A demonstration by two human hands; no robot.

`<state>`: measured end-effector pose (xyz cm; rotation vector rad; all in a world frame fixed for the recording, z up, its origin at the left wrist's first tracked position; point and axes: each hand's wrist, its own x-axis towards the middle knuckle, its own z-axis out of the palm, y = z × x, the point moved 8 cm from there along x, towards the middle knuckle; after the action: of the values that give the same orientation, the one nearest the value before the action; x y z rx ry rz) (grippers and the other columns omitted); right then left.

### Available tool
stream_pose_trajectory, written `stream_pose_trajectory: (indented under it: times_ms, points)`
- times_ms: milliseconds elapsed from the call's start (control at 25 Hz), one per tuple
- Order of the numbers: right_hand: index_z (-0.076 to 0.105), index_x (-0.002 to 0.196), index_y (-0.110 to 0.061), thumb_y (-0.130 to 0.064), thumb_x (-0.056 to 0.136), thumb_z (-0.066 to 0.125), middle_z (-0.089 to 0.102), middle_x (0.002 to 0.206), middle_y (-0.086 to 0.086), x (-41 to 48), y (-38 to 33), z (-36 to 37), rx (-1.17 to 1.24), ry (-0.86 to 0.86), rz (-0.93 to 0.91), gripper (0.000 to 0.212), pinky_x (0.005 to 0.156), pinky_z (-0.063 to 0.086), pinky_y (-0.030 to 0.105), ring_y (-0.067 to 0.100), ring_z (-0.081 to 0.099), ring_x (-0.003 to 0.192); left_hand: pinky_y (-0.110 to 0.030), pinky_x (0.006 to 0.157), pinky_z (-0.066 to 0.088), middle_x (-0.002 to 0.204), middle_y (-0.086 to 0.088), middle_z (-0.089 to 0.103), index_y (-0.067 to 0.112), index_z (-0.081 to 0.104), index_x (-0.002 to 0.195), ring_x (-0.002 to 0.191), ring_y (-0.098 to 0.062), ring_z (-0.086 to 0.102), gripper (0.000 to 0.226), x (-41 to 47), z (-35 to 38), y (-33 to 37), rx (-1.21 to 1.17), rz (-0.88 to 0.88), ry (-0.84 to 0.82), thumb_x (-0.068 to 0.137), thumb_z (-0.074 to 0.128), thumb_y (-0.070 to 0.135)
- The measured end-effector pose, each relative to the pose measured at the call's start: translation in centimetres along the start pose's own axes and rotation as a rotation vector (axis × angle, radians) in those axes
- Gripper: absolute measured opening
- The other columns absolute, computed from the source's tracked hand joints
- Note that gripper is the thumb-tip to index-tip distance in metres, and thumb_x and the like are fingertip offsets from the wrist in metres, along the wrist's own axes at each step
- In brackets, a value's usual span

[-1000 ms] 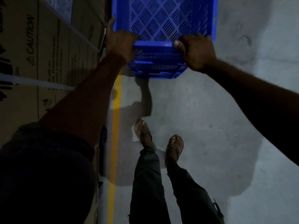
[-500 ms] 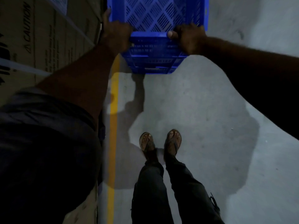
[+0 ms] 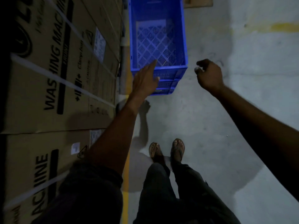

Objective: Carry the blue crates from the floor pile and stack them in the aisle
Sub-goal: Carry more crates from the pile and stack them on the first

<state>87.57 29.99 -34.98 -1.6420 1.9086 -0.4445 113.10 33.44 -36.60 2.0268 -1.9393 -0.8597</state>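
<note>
A blue crate (image 3: 182, 46) with a lattice bottom stands on the concrete floor ahead of me, on top of other blue crates whose rims show beneath its near wall (image 3: 168, 88). My left hand (image 3: 145, 81) hovers flat over the near left corner, fingers straight and apart, holding nothing. My right hand (image 3: 208, 75) hangs in the air to the right of the crate, fingers loosely curled, clear of the rim and empty.
Tall cardboard washing-machine boxes (image 3: 56, 70) with white straps wall off the left side. A yellow floor line (image 3: 126, 159) runs along their base. My sandalled feet (image 3: 166, 151) stand behind the stack. A flat cardboard piece (image 3: 199, 2) lies beyond the crate. Grey floor extends right.
Both hands gripped the crate's near rim before; now they have let go and pulled back. The crate rests lower, on the stack, with its whole inside visible.
</note>
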Motion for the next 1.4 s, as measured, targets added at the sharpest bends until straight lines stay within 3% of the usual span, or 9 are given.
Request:
stream_pose_trajectory:
  times_ms: [160,400,680,1000,1400]
  points:
    - [0.069,0.117,-0.014,-0.033,0.096,0.057,0.072,0.115,0.007,-5.6,-0.7,-6.5,0.066,0.05,-0.073,0.031,0.095,0.05,0.035,0.024,0.066,0.109,-0.042,0.112,0.038,0.155,-0.008,0.041,0.021,0.032,0.154,0.142,-0.028,0.039,0.063,-3.4,-2.2,7.8,-0.046,0.06,0.058,0.097,0.058,0.032]
    - [0.06,0.132,-0.018,-0.042,0.096,0.056,0.067,0.125,0.002,-11.8,4.3,-17.4,-0.025,0.19,-0.124,0.044,0.094,0.048,0.036,0.024,0.058,0.117,-0.041,0.107,0.038,0.152,-0.001,0.044,0.028,0.034,0.151,0.136,-0.026,0.043,0.061,-7.0,-1.2,23.0,0.023,0.292,0.085,0.096,0.058,0.032]
    - [0.052,0.138,-0.023,-0.05,0.095,0.054,0.063,0.128,0.001,-16.0,21.1,-31.7,-0.096,0.323,-0.044,0.051,0.098,0.044,0.039,0.027,0.05,0.122,-0.04,0.106,0.039,0.141,0.001,0.055,0.03,0.041,0.146,0.127,-0.025,0.05,0.061,-7.6,7.4,42.5,0.2,0.502,0.131,0.089,0.058,0.044]
    - [0.048,0.14,-0.026,-0.054,0.095,0.051,0.059,0.134,-0.006,-17.5,38.9,-48.5,-0.051,0.493,0.173,0.053,0.098,0.042,0.038,0.021,0.045,0.126,-0.038,0.111,0.033,0.148,0.005,0.05,0.031,0.037,0.149,0.135,-0.022,0.044,0.061,-7.0,18.4,67.1,0.142,0.743,0.093,0.093,0.055,0.047]
    - [0.046,0.143,-0.025,-0.051,0.096,0.051,0.058,0.135,-0.002,-9.1,58.6,-64.6,-0.022,0.591,0.372,0.054,0.103,0.04,0.038,0.023,0.042,0.13,-0.041,0.107,0.037,0.143,0.008,0.053,0.034,0.041,0.144,0.132,-0.021,0.046,0.06,4.6,33.2,92.2,0.092,0.929,-0.061,0.088,0.062,0.04]
